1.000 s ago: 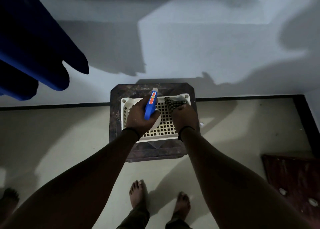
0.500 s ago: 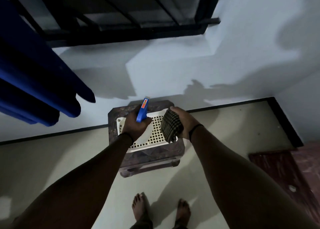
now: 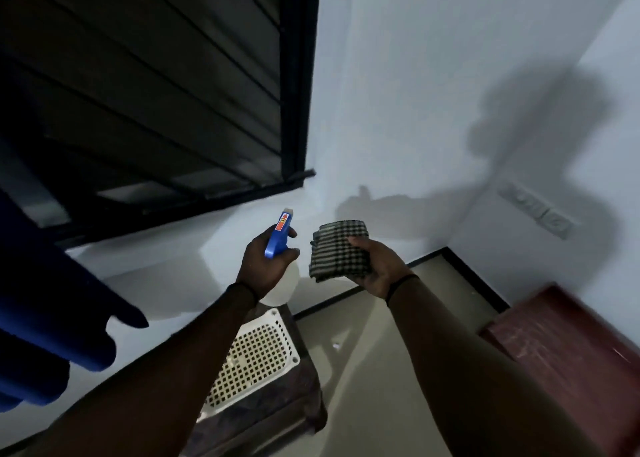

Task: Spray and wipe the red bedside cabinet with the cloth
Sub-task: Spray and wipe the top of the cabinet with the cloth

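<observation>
Two items held up before the wall: my left grip clasps the blue spray bottle, my right grip pinches the folded checked cloth; the red cabinet sits low at right.

Home bedrm corner w/ barred window, blue curtain, wall switches, red bedside cabinet.

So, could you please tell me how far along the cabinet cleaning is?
Done: both tools are collected. In hand: the left hand grips the spray bottle, the right hand holds the checked cloth, both raised clear of the white basket. Left: the red cabinet at lower right looks untouched, so spraying and wiping remain.
</observation>
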A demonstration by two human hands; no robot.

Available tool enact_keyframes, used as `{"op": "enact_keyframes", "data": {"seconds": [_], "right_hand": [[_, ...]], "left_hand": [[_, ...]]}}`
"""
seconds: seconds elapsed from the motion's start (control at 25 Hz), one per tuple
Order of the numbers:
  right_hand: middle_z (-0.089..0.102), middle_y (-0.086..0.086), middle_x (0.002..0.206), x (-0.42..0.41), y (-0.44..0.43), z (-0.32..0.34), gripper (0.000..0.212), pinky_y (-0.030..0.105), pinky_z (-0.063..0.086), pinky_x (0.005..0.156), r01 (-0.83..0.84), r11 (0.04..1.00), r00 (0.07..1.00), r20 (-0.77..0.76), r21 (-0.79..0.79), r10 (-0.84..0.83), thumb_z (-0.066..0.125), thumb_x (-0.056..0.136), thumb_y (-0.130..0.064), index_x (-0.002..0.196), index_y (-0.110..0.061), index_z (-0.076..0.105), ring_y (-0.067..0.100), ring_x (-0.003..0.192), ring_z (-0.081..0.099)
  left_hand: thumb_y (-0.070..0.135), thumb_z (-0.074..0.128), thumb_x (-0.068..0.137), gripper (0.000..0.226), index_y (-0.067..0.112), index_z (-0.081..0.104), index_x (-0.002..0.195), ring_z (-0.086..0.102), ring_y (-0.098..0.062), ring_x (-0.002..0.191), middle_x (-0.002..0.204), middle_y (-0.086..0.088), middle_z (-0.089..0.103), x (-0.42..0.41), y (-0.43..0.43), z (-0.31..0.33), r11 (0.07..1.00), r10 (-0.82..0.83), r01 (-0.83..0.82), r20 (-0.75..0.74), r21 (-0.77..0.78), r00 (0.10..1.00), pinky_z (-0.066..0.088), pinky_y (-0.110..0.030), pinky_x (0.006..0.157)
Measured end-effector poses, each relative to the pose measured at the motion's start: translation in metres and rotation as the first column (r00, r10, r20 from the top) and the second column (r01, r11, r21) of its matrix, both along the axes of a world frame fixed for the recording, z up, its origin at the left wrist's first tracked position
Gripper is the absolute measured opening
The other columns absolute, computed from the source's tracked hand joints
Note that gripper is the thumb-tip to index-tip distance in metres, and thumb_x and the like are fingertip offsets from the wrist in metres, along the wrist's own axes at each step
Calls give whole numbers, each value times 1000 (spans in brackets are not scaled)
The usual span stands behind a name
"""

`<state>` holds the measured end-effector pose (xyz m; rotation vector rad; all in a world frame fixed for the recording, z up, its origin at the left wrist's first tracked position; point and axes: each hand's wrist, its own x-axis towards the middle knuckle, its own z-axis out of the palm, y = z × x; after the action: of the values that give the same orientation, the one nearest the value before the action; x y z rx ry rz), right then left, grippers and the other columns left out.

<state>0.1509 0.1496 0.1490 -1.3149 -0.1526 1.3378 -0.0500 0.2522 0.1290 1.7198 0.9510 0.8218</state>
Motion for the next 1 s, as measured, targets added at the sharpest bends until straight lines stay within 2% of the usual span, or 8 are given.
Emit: {"op": "enact_keyframes", "data": {"seconds": [0.16, 0.28, 0.4, 0.48, 0.6, 0.72, 0.84, 1.0], "right_hand": [[62, 29, 125, 40, -37, 48, 43, 52, 57, 83, 131, 985, 988, 70, 108, -139, 58, 90, -6, 130, 9, 53, 42, 107, 66], [62, 27, 126, 79, -89, 65, 52, 61, 47, 99, 241, 961, 959, 116, 135, -257, 58, 80, -7, 131, 6, 55, 45, 116, 61], [64, 26, 124, 116, -147, 68, 63, 66, 46, 98, 368, 921, 909, 159, 129, -385, 61, 66, -7, 128, 3, 59, 45, 113, 62], [67, 24, 119, 139, -191, 58, 63, 62, 51, 93, 478, 875, 859, 167, 78, -484, 64, 61, -9, 124, -1, 62, 43, 107, 66], [71, 23, 110, 161, -261, 36, 35, 52, 55, 91, 590, 807, 796, 146, 32, -588, 62, 80, -8, 114, 1, 65, 39, 100, 69], [73, 17, 91, 185, -329, -5, 13, 34, 60, 66, 659, 752, 747, 124, -10, -653, 61, 89, -5, 100, -1, 65, 28, 75, 72], [70, 23, 110, 216, -390, -50, 34, 46, 60, 78, 713, 697, 700, 129, -77, -702, 69, 84, -5, 117, -2, 62, 36, 96, 70], [71, 19, 111, 243, -456, -104, 32, 46, 59, 83, 780, 610, 626, 165, -140, -762, 72, 84, -6, 115, -5, 65, 37, 101, 68]], "left_hand": [[15, 72, 73, 31, 31, 66, 98, 61, -16, 99, 111, -4, 66, 64, -13, 63, 989, -151, 148, 170, 27, 974, 47, -30, 89], [11, 71, 74, 22, 19, 67, 94, 63, -16, 91, 99, -1, 69, 121, -40, 90, 955, -294, 296, 220, 24, 930, 49, -35, 84], [20, 72, 70, 23, 9, 64, 90, 61, -25, 82, 86, -6, 64, 177, -79, 94, 915, -398, 401, 236, 38, 886, 53, -48, 82], [17, 71, 71, 23, 4, 63, 89, 61, -28, 79, 83, -9, 63, 213, -113, 82, 889, -452, 457, 224, 32, 864, 55, -48, 79], [15, 68, 70, 23, 2, 62, 88, 59, -20, 75, 84, -15, 64, 265, -176, 45, 854, -515, 521, 169, 13, 840, 50, -38, 74], [13, 68, 69, 25, 3, 63, 91, 60, -18, 75, 85, -13, 65, 309, -236, 2, 803, -588, 595, 120, -35, 800, 52, -42, 74], [10, 65, 73, 23, 3, 63, 95, 64, -21, 68, 76, 2, 66, 352, -294, -42, 721, -681, 686, 84, -100, 727, 56, -51, 73], [5, 68, 79, 14, 8, 64, 92, 65, -37, 72, 78, -8, 67, 399, -350, -96, 644, -762, 757, 6, -111, 648, 58, -47, 72]]}}
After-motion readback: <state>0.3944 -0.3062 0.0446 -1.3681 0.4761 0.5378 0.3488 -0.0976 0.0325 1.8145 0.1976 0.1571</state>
